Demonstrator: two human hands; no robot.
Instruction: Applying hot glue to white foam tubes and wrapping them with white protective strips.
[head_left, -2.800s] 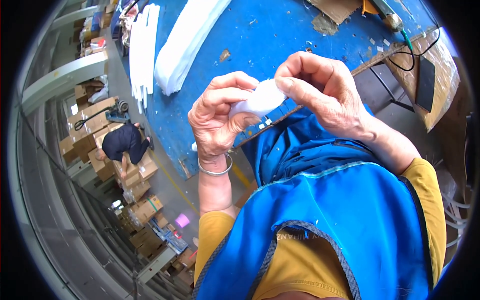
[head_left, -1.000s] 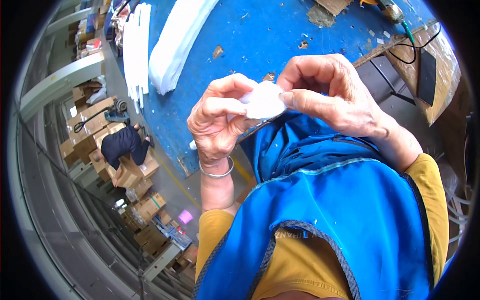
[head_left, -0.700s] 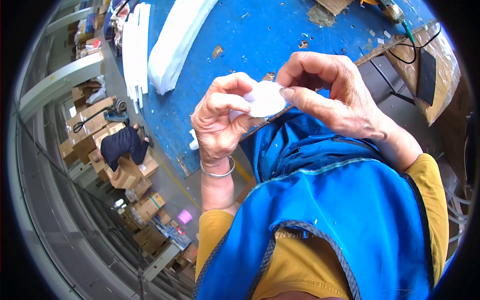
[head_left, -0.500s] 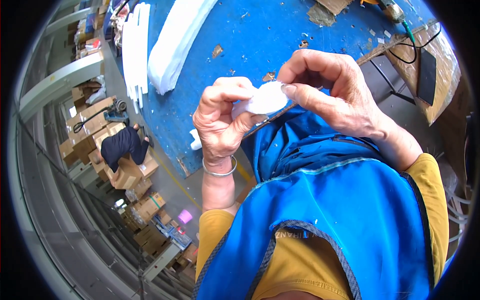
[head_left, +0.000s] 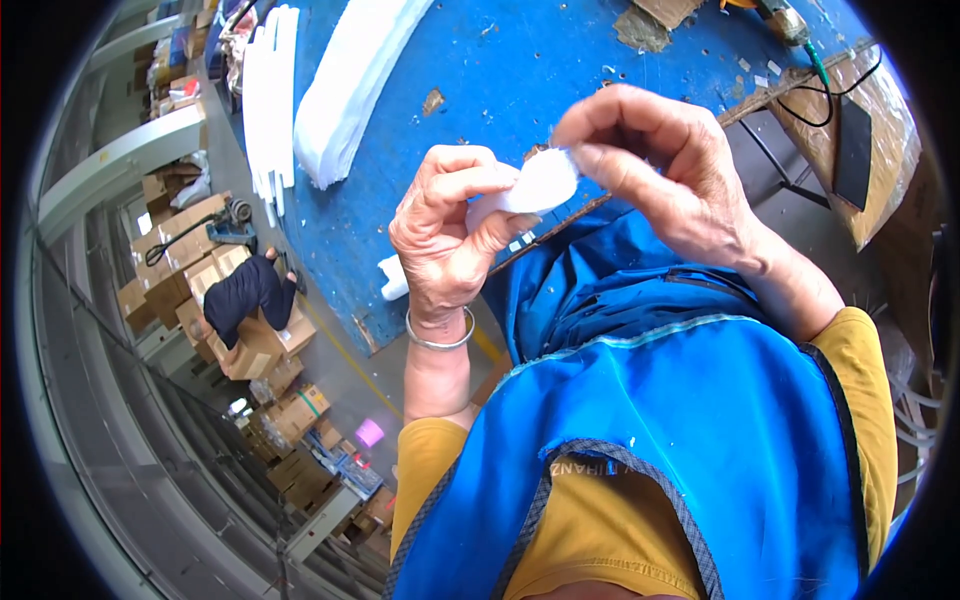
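One small white foam piece [head_left: 540,185], flat and rounded, pinched between both hands above the blue worktop [head_left: 500,70]. Left hand [head_left: 445,240]: grip closed on the piece's lower-left end, thumb across the front, fingers curled behind; one silver bangle [head_left: 440,338] on that wrist. Right hand [head_left: 660,170]: grip closed on the upper-right edge of the same piece, fingertips [head_left: 575,135] and thumb pressing it. So the piece sits right between the two grips, touching both, lifted off the worktop.

Up and left of the grips: one long white foam roll [head_left: 350,85] lying on the worktop, and beside it, farther left, a stack of white foam strips [head_left: 272,100], count of strips cannot tell. Below the left grip, one small white scrap [head_left: 393,280] near the worktop edge. Worktop edge runs diagonally just under both grips, from the lower left up to the right. Right of the right grip: one cardboard sheet [head_left: 880,130] with one dark flat block [head_left: 853,150] on it, and a black cable [head_left: 800,105].

Open blue surface above the grips, between the roll and the right-hand clutter, only small scraps on it. Below the grips, the blue apron [head_left: 700,430] over a yellow shirt [head_left: 600,530]. Far left, down on the floor: stacked cardboard boxes [head_left: 180,270], and one other person in dark clothing [head_left: 245,290] bent over them, well apart.
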